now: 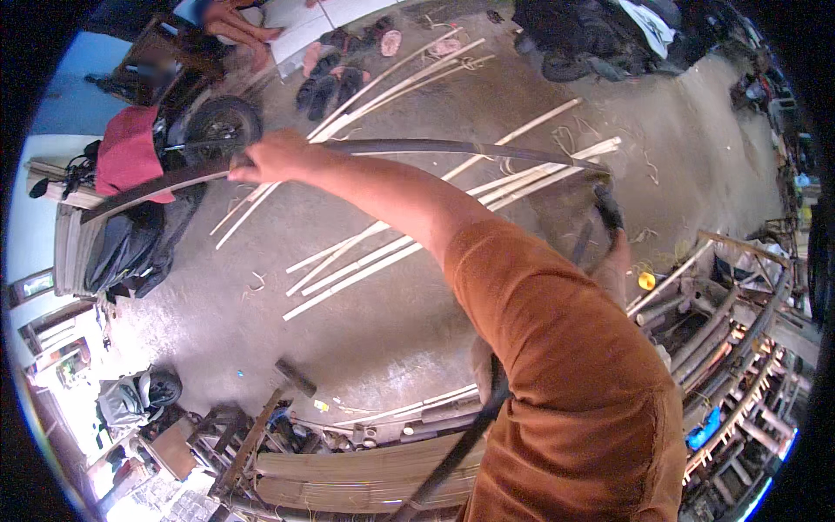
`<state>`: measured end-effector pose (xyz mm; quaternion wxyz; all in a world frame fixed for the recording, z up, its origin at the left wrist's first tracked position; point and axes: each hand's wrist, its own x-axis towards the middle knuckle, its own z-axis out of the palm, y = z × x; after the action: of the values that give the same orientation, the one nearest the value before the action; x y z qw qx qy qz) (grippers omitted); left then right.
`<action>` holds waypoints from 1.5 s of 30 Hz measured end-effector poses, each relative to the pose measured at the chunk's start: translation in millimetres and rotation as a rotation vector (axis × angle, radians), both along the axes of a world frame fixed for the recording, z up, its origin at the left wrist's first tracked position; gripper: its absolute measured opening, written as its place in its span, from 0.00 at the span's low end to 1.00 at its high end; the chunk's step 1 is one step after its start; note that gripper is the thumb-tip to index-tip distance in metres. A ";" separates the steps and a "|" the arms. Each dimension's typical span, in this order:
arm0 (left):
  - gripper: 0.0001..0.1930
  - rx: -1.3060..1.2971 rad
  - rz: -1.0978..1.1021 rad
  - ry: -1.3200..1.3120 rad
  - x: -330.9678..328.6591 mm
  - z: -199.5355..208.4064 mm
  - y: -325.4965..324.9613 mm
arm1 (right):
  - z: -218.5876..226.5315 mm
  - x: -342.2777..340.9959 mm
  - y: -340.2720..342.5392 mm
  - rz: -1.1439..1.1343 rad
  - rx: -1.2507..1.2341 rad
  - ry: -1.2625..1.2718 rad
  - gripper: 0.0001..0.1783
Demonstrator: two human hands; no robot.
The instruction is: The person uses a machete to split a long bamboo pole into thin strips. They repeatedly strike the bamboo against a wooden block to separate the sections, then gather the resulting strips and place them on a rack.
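Observation:
My left arm, in a brown sleeve, stretches across to the left. My left hand (274,157) is closed round a long dark strip (417,146), which looks like split bamboo and curves across the view. The strip's left end reaches past a red cloth; its right end comes close to a dark-covered hand (606,204), apparently my right in a glove, at the end of a forearm partly hidden behind my sleeve. Its fingers cannot be made out. Under the strip, several pale split-bamboo strips (365,265) lie on the concrete floor.
A motorbike wheel (222,126) and the red cloth (130,155) stand at the left. Sandals (335,87) lie at the back, near another person's legs (243,30). A hammer-like tool (296,378) lies nearer. A bamboo bench (365,478) is at the front; wooden racks (739,322) stand at the right.

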<state>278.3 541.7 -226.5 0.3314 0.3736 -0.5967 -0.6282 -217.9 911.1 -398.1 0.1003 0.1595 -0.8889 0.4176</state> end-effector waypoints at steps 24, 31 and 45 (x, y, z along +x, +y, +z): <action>0.29 0.089 -0.180 0.197 -56.6 -0.6 19.1 | 64.8 289.9 -65.1 0.402 0.043 -0.172 0.49; 0.36 0.146 -0.140 0.366 -89.2 26.1 58.8 | 120.0 386.2 -120.7 0.533 -0.109 -0.064 0.53; 0.24 0.375 -0.556 0.767 14.0 39.9 50.8 | 162.5 290.2 -117.1 0.471 -0.214 -0.182 0.35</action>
<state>292.3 592.5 -186.6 0.2741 -0.0038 -0.3858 -0.8809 72.2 794.1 -235.6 -0.0634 0.3121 -0.7835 0.5336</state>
